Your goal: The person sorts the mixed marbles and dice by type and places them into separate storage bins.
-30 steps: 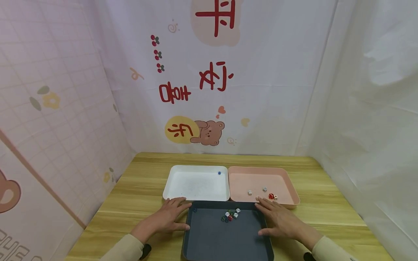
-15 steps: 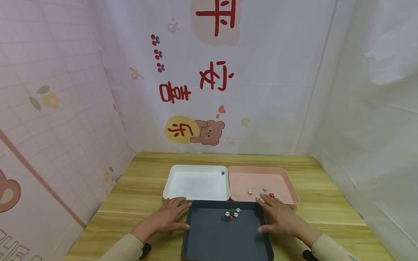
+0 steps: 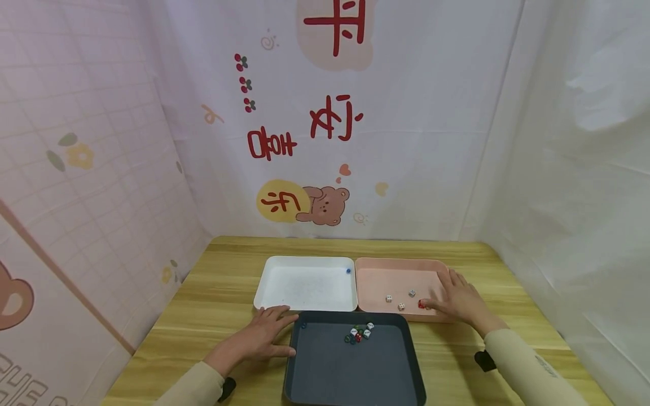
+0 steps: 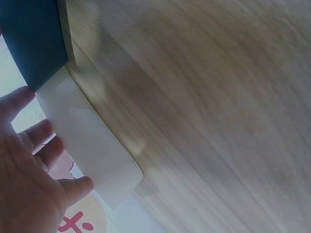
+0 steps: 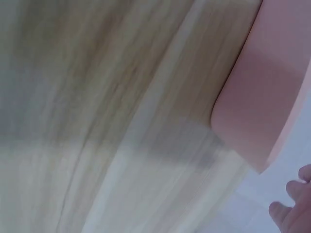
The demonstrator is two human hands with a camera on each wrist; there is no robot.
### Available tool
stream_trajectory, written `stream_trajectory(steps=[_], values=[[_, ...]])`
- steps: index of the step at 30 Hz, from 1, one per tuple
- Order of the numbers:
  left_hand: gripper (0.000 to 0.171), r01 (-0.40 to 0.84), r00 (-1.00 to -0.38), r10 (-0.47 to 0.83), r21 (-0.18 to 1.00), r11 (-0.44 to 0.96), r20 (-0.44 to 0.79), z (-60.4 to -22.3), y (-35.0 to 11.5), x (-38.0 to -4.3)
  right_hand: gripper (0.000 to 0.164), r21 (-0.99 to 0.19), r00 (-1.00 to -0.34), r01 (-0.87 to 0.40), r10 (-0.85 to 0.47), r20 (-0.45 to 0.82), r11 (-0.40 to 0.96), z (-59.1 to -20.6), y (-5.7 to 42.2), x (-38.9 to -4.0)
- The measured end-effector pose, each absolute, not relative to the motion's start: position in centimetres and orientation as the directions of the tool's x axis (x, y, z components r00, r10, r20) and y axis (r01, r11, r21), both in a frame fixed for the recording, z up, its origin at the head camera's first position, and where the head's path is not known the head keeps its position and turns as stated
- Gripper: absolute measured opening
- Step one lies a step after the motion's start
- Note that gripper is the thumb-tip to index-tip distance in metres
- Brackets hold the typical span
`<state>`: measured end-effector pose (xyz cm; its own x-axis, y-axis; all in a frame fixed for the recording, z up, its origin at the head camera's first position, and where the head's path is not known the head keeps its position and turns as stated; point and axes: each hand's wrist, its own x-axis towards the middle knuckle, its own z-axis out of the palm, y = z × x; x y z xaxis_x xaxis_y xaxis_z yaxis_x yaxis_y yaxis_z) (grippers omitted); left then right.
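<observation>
"When you look at the red die (image 3: 421, 304), where is it?"

"On the pink tray (image 3: 386, 273), towards the near edge and right of the middle. The right hand's (image 3: 459, 298) thumb partly covers it."

"Does that hand grip it?"

"Its thumb and fingers are set wide, the fingertips over the tray's right edge. Whether the thumb touches the die, I cannot tell. The right wrist view has only fingertips, past a corner of the tray."

"And beside the red die?"

"Three pale dice: one (image 3: 412, 293) just beyond it, one (image 3: 402, 307) close to the near edge, one (image 3: 389, 298) farther left."

"Where is the left hand (image 3: 261, 335)?"

"At the dark tray's (image 3: 355, 369) left edge, forefinger by the far left corner, thumb lower down that edge. Its fingers are spread; I cannot tell if they touch the wall."

"What does that tray carry?"

"A small cluster near the far edge: white dice (image 3: 367, 334), a red one (image 3: 358, 338) and some green pieces (image 3: 347, 339). One dark piece (image 3: 303, 325) lies in the far left corner."

"And the white tray (image 3: 304, 282)?"

"Left of the pink one, side by side, a blue piece (image 3: 348, 271) near its far right corner. All three trays stand on the wooden worktop (image 3: 223, 282), the dark one nearest. Beyond the far edge hangs a printed cloth (image 3: 416, 169) with a bear (image 3: 327, 207)."
</observation>
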<state>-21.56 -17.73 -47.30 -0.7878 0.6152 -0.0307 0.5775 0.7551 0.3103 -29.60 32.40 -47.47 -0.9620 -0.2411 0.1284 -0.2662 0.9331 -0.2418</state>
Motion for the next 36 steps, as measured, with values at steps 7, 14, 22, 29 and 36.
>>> stream_trajectory(steps=[7,14,22,29,36], values=[[0.077,0.580,-0.785,0.619,0.316,0.751,-0.029,-47.3,-17.7,-21.5,0.107,-0.202,-0.957,-0.289,-0.277,0.088,0.936,-48.2,32.2,-30.3],[0.075,0.588,-0.784,0.621,0.310,0.747,-0.012,-47.4,-17.6,-21.6,0.106,-0.146,-0.957,-0.289,-0.283,0.066,0.946,-48.7,31.8,-30.2],[0.076,0.579,-0.788,0.615,0.309,0.754,-0.024,-47.6,-17.8,-21.7,0.109,-0.159,-0.961,-0.278,-0.275,0.041,0.947,-48.5,32.1,-30.2],[0.077,0.586,-0.784,0.621,0.314,0.747,-0.016,-47.7,-17.8,-21.7,0.112,-0.195,-0.968,-0.244,-0.252,-0.015,0.950,-48.6,32.3,-30.3],[0.077,0.582,-0.787,0.617,0.308,0.753,-0.020,-47.8,-17.8,-21.8,0.112,-0.233,-0.972,-0.213,-0.230,-0.045,0.949,-48.7,32.3,-30.0]])
